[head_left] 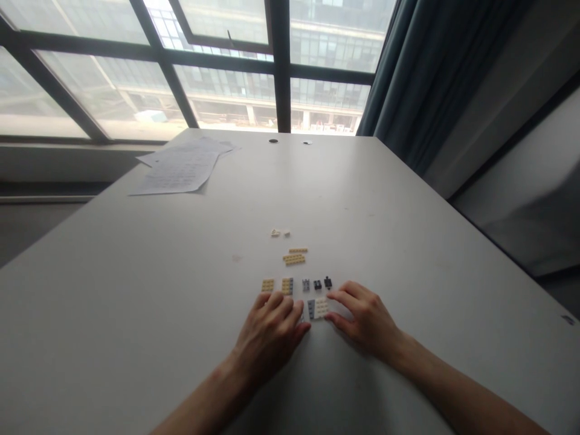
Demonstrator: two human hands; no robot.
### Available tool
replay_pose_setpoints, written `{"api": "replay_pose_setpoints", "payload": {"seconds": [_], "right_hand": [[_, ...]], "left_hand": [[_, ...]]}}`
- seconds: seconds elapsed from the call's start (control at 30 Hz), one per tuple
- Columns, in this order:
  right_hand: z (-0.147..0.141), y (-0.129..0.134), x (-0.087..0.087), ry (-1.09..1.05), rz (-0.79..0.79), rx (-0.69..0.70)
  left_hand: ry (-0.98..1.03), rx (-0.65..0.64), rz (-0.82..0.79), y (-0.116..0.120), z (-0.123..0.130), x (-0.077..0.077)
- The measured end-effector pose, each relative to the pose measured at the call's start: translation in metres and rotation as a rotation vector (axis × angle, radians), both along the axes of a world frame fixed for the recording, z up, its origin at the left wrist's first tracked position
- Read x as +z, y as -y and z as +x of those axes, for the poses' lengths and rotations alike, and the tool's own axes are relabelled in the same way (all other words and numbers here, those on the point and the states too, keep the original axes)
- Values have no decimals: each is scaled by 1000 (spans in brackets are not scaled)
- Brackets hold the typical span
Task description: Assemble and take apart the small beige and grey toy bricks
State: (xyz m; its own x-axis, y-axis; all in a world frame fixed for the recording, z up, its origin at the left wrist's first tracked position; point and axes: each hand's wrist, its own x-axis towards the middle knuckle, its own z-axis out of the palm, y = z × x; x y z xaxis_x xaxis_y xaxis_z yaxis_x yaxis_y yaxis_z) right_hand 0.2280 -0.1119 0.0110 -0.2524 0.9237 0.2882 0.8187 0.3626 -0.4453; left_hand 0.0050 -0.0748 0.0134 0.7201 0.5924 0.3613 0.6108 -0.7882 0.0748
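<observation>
Low over the near part of the table, my left hand (274, 323) is curled, palm down. Between its thumb and index finger shows a sliver of a pale piece (302, 315), mostly hidden. To the right, my right hand (367, 314) has thumb and index finger apart at the right edge of a white studded toy-brick plate (321, 308). A blue-grey wedge plate (311, 309) lies against that plate's left side. Just beyond the hands sit tan plates (267, 284), a tan-and-grey pair (287, 286), a grey piece (306, 284) and black pieces (318, 284).
Farther up the white table (385, 241) lie long tan plates (294, 258) and small white pieces (275, 232). Printed papers (181, 169) rest at the far left. Two round marks or holes (273, 141) are near the window edge. A dark curtain (408, 78) hangs at right.
</observation>
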Motion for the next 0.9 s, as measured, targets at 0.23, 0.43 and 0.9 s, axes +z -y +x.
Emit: {"api": "replay_pose_setpoints", "payload": {"seconds": [0.23,0.43,0.9], "right_hand": [[0,0,0,3,-34,2],[0,0,0,3,-62,17],[-3,1,-3,21,-87,19]], "left_hand": [[4,-4,53,-2,1,-3],[48,35,64,-1,0,0],[60,13,45,-1,5,1]]}}
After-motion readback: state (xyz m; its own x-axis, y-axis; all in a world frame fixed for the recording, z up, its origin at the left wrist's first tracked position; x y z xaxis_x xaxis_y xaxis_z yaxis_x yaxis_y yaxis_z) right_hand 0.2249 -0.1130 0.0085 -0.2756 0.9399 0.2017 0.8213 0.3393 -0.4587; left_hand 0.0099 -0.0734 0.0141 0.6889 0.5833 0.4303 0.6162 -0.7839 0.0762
